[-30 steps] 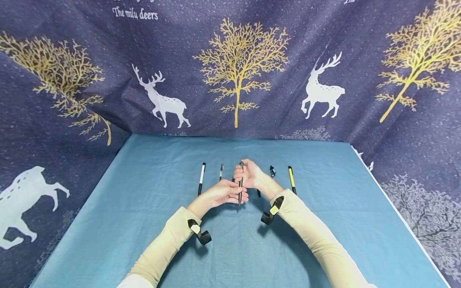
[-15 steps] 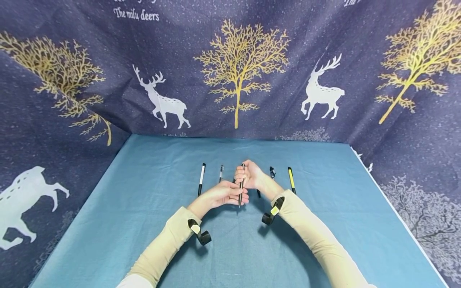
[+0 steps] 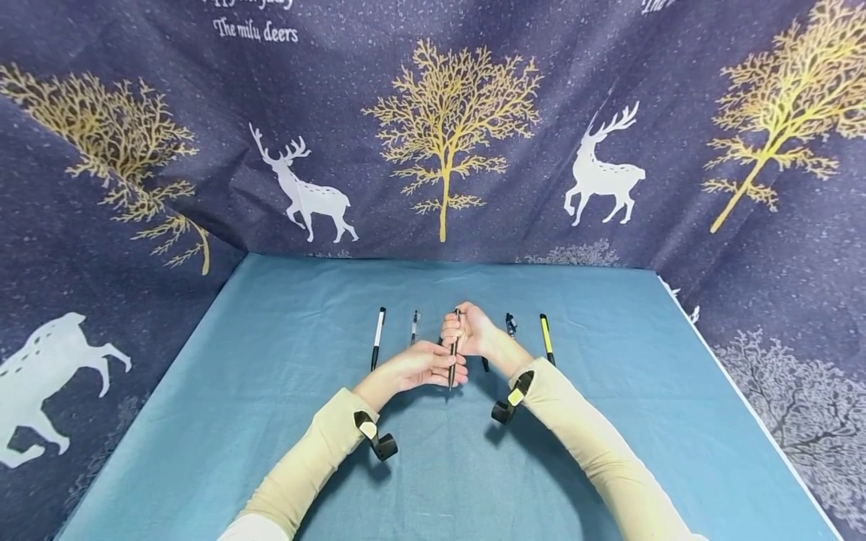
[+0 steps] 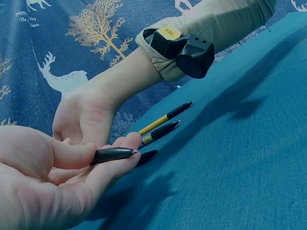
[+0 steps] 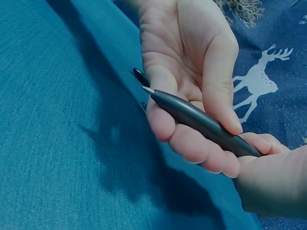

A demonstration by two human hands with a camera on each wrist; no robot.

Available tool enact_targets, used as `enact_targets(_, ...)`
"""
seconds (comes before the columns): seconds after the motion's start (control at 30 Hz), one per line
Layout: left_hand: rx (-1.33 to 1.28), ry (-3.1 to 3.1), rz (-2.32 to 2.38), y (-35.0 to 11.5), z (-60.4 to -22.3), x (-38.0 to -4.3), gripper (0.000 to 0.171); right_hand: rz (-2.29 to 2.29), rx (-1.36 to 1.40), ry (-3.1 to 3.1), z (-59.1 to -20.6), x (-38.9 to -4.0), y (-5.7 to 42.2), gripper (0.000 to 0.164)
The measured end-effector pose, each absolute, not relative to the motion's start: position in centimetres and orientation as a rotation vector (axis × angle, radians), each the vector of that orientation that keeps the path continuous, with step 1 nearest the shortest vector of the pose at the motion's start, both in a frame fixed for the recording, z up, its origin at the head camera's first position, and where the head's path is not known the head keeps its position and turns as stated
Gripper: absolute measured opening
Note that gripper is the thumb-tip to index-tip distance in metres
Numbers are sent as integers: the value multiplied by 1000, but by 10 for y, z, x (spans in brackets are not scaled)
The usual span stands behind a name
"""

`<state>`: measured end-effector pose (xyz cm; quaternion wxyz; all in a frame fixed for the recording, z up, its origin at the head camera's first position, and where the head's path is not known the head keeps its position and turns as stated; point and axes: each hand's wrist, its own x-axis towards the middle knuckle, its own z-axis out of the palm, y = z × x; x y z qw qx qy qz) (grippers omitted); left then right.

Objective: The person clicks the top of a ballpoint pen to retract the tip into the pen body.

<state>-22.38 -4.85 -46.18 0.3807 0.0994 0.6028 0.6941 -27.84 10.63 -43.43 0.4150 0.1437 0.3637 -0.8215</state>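
A slim dark pen [image 3: 454,349] is held by both hands above the blue cloth, its pointed tip toward the person. My left hand [image 3: 416,364], palm up, pinches the lower barrel between the thumb and the fingers; the right wrist view shows the thumb pressing the pen [image 5: 192,115] onto the fingers. My right hand [image 3: 476,330] grips the upper end with curled fingers, its thumb close to the top. In the left wrist view the silver tip of the pen [image 4: 115,154] sticks out past the left thumb; the upper barrel is hidden there.
Several pens lie in a row on the blue cloth [image 3: 433,466]. Left of the hands are a white pen [image 3: 379,334] and a clear one [image 3: 415,324]; on the right, a dark-clipped pen [image 3: 511,324] and a yellow pen [image 3: 546,338]. A deer-print curtain [image 3: 406,203] hangs behind.
The held pen's upper end has shifted slightly to the right, so it leans a little more in the head view. Both hands keep their hold and stay almost still.
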Motion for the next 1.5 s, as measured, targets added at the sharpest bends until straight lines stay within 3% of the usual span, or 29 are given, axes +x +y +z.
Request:
enact_targets(1.07, 34, 1731, 1758, -45, -457, -224, 34, -2071, 311, 998, -436, -284, 106, 50)
enact_targets(1.5, -20, 1795, 1863, -44, -463, -223, 35, -2092, 347, 1098, -438, -285, 108, 43)
